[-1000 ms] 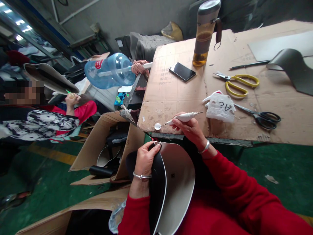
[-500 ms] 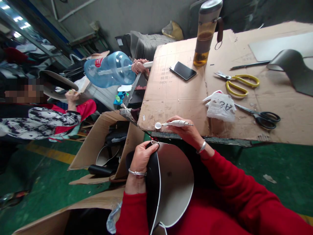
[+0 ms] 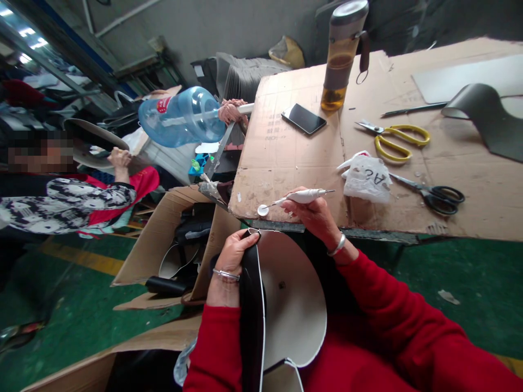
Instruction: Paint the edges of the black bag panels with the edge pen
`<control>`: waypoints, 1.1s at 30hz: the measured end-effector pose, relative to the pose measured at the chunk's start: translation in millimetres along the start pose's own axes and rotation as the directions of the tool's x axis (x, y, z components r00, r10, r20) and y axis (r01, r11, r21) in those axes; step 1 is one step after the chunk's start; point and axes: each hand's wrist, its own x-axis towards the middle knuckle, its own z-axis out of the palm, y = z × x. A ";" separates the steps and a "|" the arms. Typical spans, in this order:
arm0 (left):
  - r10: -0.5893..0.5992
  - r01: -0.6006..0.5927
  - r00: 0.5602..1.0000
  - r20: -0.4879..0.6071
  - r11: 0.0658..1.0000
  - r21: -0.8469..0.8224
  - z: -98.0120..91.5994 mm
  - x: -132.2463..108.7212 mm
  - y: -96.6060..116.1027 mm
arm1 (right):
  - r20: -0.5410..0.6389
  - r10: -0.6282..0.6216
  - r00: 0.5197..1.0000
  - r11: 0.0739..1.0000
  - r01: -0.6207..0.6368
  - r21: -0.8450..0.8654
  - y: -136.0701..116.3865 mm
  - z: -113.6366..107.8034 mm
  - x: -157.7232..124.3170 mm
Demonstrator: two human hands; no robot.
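Sheet (image 3: 296,283), curved, held close; white pen (image 3: 308,195) angled to small cap (image 3: 262,210).
Left hand (image 3: 232,251) pinches the sheet's top corner, below the table (image 3: 314,155). Right hand (image 3: 316,216) grips the pen, rear end lifted since half a second ago, tip at the cap; work likely centres there, sheet only steadied.

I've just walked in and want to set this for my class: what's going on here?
The person's left hand grips the upper end of a curved black-and-pale panel. The right hand holds a white pen-like tool, its tip at a small white dish on the cardboard-covered table. At the picture's left, a co-worker holds another curved piece.
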 end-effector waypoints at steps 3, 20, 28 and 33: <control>-0.003 0.004 1.000 0.009 1.000 -0.006 -0.9 -0.2 1.6 | 0.108 0.055 0.993 0.995 -0.064 0.082 -5.6 -5.2 -0.5; -0.023 0.025 0.996 0.081 1.000 -0.020 8.2 -8.3 4.9 | 0.340 0.071 0.938 0.980 -0.129 0.152 -12.1 -18.3 -0.1; -0.020 0.023 0.998 0.057 0.999 -0.038 13.1 -9.4 3.2 | 0.351 0.060 0.935 0.985 -0.113 0.132 -13.3 -17.0 0.3; -0.013 0.014 1.000 0.013 0.996 -0.085 16.3 -10.1 0.8 | 0.364 0.064 0.929 0.974 -0.137 0.180 -17.8 -14.9 0.0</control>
